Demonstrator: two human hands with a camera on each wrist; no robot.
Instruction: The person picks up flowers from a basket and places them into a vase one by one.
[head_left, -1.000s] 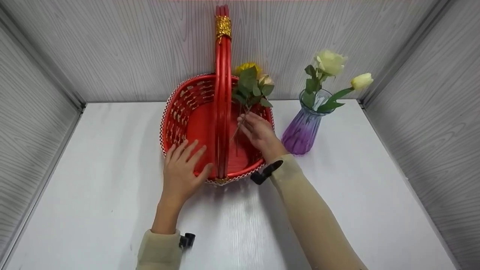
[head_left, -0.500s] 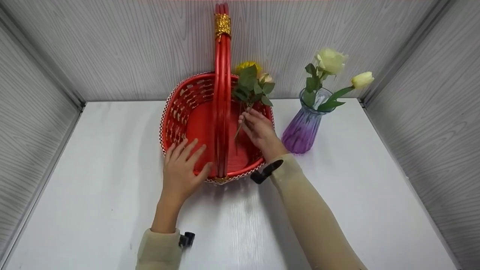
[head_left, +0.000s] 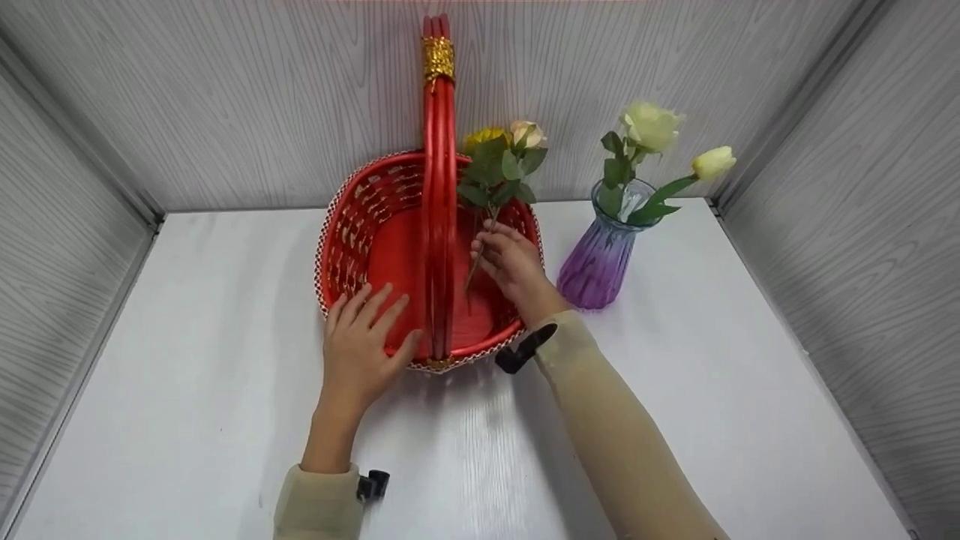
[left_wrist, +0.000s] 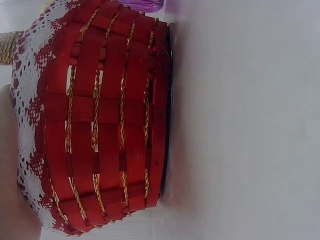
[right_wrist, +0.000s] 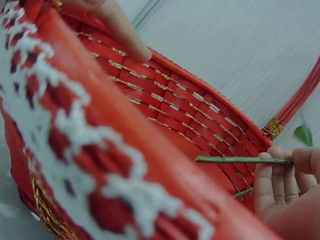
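A red woven basket (head_left: 394, 244) with a tall arched handle (head_left: 440, 135) stands at the back middle of the table. My left hand (head_left: 361, 349) rests on its front left rim, fingers spread over the inside. Over the right side of the basket, my right hand (head_left: 517, 270) pinches the green stem (right_wrist: 235, 160) of a pale peach rose (head_left: 528, 135), which leans up toward the back. A yellow flower (head_left: 484, 140) sits behind the rose's leaves at the back right rim, partly covered; a second stem (right_wrist: 243, 192) shows low in the right wrist view.
Right of the basket stands a blue-to-purple glass vase (head_left: 598, 262), holding a cream rose (head_left: 651, 126) and a pale yellow tulip (head_left: 714, 162). White lace trim (left_wrist: 30, 100) runs around the basket's rim. Wood-grain panels (head_left: 247, 97) enclose the white table (head_left: 195, 360) on three sides.
The peach rose has risen and now stands clear of its leaves beside the yellow flower. The right hand has shifted only slightly. The left hand keeps its place on the rim.
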